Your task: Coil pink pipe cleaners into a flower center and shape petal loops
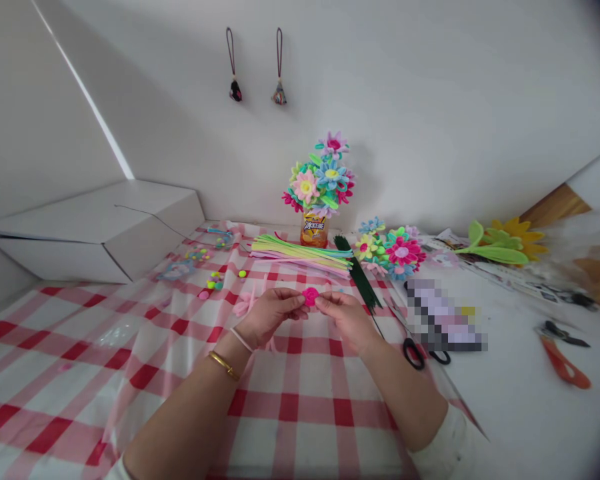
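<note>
Between my two hands is a small hot-pink pipe-cleaner coil [311,297], held above the checked tablecloth [320,400]. My left hand [279,312] pinches its left edge between thumb and forefinger. On the right edge, the fingertips of my right hand [347,317] are closed in the same way. Pale pink pipe-cleaner loops [244,303] lie just behind my left hand. Beyond the coil rests a bundle of pastel pipe cleaners [300,253]. A sheaf of dark green stems [360,277] lies to the right of it.
Black-handled scissors [413,353] lie beside my right forearm, near a blurred-out rectangular object [443,317]. Orange-handled pliers [563,360] are farther right. A jar of fuzzy flowers [314,230] stands at the wall, with more flowers [400,253] beside it. At left is a white box [100,233]; small pompoms [213,281] are scattered nearby.
</note>
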A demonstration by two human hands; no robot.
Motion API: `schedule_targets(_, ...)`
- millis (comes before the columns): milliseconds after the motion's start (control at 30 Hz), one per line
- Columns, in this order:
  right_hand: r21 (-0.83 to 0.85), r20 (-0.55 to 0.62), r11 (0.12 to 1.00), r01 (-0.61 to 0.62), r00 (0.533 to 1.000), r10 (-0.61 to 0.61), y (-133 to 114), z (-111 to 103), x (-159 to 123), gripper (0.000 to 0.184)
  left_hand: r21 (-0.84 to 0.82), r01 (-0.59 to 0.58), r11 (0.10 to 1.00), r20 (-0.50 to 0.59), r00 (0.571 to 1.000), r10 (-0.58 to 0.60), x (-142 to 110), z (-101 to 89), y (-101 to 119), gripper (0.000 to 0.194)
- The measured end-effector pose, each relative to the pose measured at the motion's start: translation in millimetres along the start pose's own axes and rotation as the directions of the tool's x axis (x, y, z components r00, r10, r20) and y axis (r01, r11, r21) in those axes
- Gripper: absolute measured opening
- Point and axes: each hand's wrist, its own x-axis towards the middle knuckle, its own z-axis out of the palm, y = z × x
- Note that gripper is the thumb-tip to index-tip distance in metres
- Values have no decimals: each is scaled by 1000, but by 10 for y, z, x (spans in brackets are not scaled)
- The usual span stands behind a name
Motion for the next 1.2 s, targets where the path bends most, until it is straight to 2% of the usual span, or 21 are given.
schedule_targets(167, -96, 41, 995, -5, 999, 9, -5, -22, 4, 23, -66, 8, 998, -30, 1000, -10, 11, -19, -6, 22)
schedule_targets(400, -42, 110, 999, -31, 993, 36, -17, 7, -13, 20, -85, -44, 995, -49, 998, 40, 24, 43, -19, 19)
schedule_targets(633, 59, 85, 998, 37, 996, -42, 2, 26, -1, 14, -58, -55, 997, 53, 997, 58, 4, 39, 0, 19)
schedule_targets(833, 67, 65, 997, 34, 997, -38, -2, 36, -2, 17, -33, -118, 992, -13, 993, 117, 10, 72, 3, 17)
schedule_targets(1033, 55, 44, 998, 38, 998, -41, 5, 22, 3, 17, -8, -94, 996, 44, 995, 94, -12, 93, 15, 19)
schedule_targets(1200, 32, 23, 999, 30, 999, -31, 4, 5, -2, 19, -43, -86, 995, 44, 995, 88, -20, 63, 3, 17)
